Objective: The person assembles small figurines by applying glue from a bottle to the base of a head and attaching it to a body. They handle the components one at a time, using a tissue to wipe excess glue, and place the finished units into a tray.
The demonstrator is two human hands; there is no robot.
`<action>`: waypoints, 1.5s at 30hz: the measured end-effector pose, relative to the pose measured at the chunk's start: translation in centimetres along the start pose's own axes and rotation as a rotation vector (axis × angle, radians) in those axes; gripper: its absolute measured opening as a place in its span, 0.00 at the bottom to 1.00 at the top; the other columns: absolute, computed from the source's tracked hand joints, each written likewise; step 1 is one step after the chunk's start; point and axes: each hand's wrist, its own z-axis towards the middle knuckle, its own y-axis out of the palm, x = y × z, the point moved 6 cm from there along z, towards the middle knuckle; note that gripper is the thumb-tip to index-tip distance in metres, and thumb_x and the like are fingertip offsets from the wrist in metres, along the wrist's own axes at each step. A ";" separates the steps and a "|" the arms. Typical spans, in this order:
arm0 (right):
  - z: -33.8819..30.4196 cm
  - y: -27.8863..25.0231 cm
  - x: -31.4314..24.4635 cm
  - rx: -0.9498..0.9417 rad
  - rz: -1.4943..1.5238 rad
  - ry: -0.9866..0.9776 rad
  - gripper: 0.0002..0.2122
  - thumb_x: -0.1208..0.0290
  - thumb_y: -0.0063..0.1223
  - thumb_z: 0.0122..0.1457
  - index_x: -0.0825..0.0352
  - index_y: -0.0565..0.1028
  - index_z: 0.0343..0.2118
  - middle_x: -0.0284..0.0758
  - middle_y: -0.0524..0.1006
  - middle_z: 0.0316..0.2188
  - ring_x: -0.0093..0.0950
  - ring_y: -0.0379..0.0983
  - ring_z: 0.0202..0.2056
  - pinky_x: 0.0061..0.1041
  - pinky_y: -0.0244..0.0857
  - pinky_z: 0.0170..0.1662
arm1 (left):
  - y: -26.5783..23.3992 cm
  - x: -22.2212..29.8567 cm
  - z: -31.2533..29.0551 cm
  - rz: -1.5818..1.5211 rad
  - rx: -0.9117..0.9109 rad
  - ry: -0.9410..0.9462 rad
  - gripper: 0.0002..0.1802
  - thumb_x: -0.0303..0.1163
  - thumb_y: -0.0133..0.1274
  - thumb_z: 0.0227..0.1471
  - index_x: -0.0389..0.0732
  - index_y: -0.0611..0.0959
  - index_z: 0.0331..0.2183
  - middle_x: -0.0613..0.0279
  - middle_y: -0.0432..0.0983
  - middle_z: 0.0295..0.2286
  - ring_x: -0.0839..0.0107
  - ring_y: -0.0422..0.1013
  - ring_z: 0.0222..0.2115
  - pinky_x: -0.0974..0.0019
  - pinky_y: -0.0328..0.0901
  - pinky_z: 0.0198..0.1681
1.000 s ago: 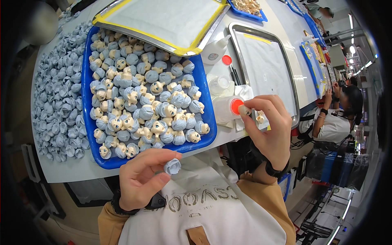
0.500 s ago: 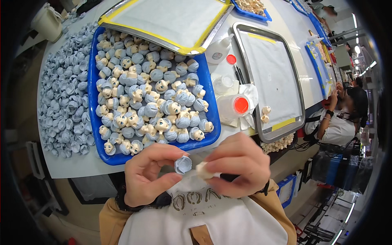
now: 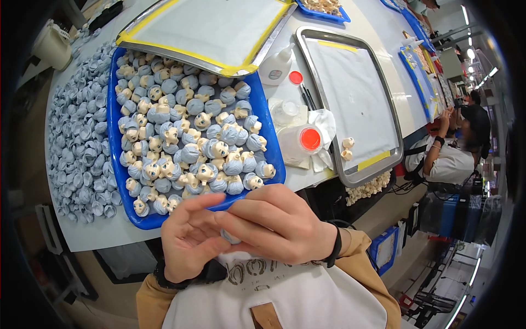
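My two hands meet in front of my chest, just off the near edge of a blue tray (image 3: 279, 164). Between the fingers and thumb of my left hand (image 3: 186, 238) is a small grey-blue doll hair piece (image 3: 230, 237), mostly covered. My right hand (image 3: 282, 225) closes over it from the right, fingertips pressed against the piece. The pale doll head that the right fingers held is hidden behind them now. Many finished-looking doll heads (image 3: 204, 173) with grey-blue hair and painted eyes lie jumbled in the tray.
Loose hair pieces (image 3: 76, 159) heap left of the tray. A taped metal tray (image 3: 186, 33) overlaps its far end. To the right are a squeeze bottle (image 3: 275, 67), a red-topped jar (image 3: 296, 143), black pens (image 3: 307, 97) and a lined metal tray (image 3: 364, 109) holding two pale pieces. A co-worker (image 3: 452, 148) sits farther right.
My right hand has moved left, bringing the doll head to the hair piece in my left hand; the hands now touch. The whole view has shifted slightly.
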 end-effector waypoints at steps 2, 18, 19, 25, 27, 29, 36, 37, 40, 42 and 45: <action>0.3 0.4 -0.1 -0.006 -0.022 0.014 0.14 0.69 0.56 0.39 0.72 0.72 0.29 0.33 0.65 0.27 0.28 0.64 0.28 0.24 0.57 0.28 | -0.5 0.0 -0.3 0.043 0.029 -0.015 0.29 0.24 0.55 0.47 0.29 0.64 0.50 0.50 0.73 0.40 0.69 0.71 0.39 0.68 0.68 0.41; 2.7 -0.7 2.6 -0.064 -0.218 0.199 0.26 0.73 0.55 0.41 0.71 0.66 0.47 0.43 0.67 0.42 0.38 0.65 0.43 0.33 0.60 0.42 | -19.5 9.7 -11.1 1.841 0.971 0.221 0.39 0.38 0.50 0.51 0.42 0.52 0.59 0.47 0.41 0.59 0.54 0.37 0.61 0.56 0.37 0.60; 1.7 -2.7 2.4 -0.030 -0.176 0.197 0.22 0.77 0.56 0.40 0.67 0.71 0.44 0.43 0.69 0.42 0.39 0.68 0.42 0.34 0.63 0.42 | -19.7 9.1 -11.2 1.782 0.943 0.222 0.39 0.34 0.50 0.50 0.40 0.51 0.59 0.47 0.41 0.59 0.54 0.37 0.61 0.56 0.37 0.61; -9.7 -12.3 8.9 -0.175 -0.518 0.900 0.14 0.82 0.53 0.44 0.71 0.72 0.37 0.42 0.73 0.31 0.33 0.70 0.31 0.26 0.63 0.34 | -18.6 9.4 -10.2 1.746 1.115 0.399 0.35 0.24 0.55 0.41 0.33 0.60 0.52 0.48 0.55 0.50 0.53 0.52 0.53 0.57 0.47 0.57; -11.7 -11.3 10.1 -0.197 -0.428 0.988 0.16 0.84 0.52 0.43 0.68 0.72 0.39 0.39 0.73 0.32 0.30 0.69 0.29 0.25 0.62 0.33 | -17.7 9.2 -10.7 1.703 1.161 0.476 0.35 0.23 0.57 0.38 0.33 0.61 0.49 0.48 0.57 0.47 0.53 0.55 0.50 0.57 0.50 0.54; -11.8 -10.5 10.2 -0.133 -0.360 0.898 0.16 0.86 0.51 0.43 0.68 0.72 0.38 0.37 0.73 0.32 0.28 0.68 0.28 0.24 0.62 0.33 | -17.7 9.2 -10.8 1.588 1.173 0.525 0.30 0.23 0.58 0.38 0.34 0.64 0.44 0.50 0.58 0.42 0.55 0.57 0.45 0.59 0.55 0.51; -12.6 -10.4 10.9 -0.052 -0.383 0.892 0.13 0.85 0.50 0.47 0.72 0.72 0.38 0.35 0.70 0.32 0.22 0.67 0.28 0.19 0.62 0.32 | -17.9 8.8 -11.4 1.596 1.183 0.379 0.14 0.25 0.56 0.43 0.36 0.70 0.33 0.58 0.65 0.29 0.62 0.64 0.32 0.64 0.60 0.36; -12.9 -10.7 10.8 0.012 -0.379 0.884 0.12 0.85 0.50 0.48 0.72 0.72 0.38 0.35 0.69 0.32 0.21 0.66 0.28 0.18 0.61 0.32 | -17.9 8.7 -11.4 1.601 1.188 0.369 0.11 0.25 0.55 0.44 0.36 0.71 0.31 0.59 0.66 0.27 0.63 0.65 0.29 0.65 0.60 0.33; -13.5 -11.5 10.4 0.163 -0.353 0.852 0.12 0.84 0.48 0.51 0.73 0.72 0.40 0.32 0.68 0.33 0.19 0.65 0.30 0.15 0.60 0.32 | -18.2 8.5 -11.3 1.586 1.198 0.496 0.06 0.26 0.52 0.48 0.35 0.72 0.29 0.58 0.68 0.24 0.64 0.66 0.25 0.66 0.62 0.30; -13.6 -11.8 10.0 0.277 -0.319 0.800 0.12 0.83 0.47 0.53 0.73 0.72 0.42 0.31 0.66 0.34 0.17 0.62 0.31 0.13 0.58 0.32 | -18.8 8.8 -11.8 1.556 1.182 0.512 0.06 0.27 0.50 0.51 0.34 0.73 0.29 0.57 0.70 0.24 0.65 0.67 0.25 0.66 0.62 0.32; -13.8 -11.8 10.3 0.508 -0.178 0.840 0.11 0.82 0.45 0.56 0.73 0.71 0.42 0.34 0.70 0.40 0.19 0.69 0.34 0.15 0.63 0.36 | -19.7 8.4 -12.3 1.585 1.151 0.559 0.08 0.29 0.46 0.54 0.33 0.73 0.32 0.57 0.71 0.26 0.68 0.67 0.28 0.68 0.63 0.35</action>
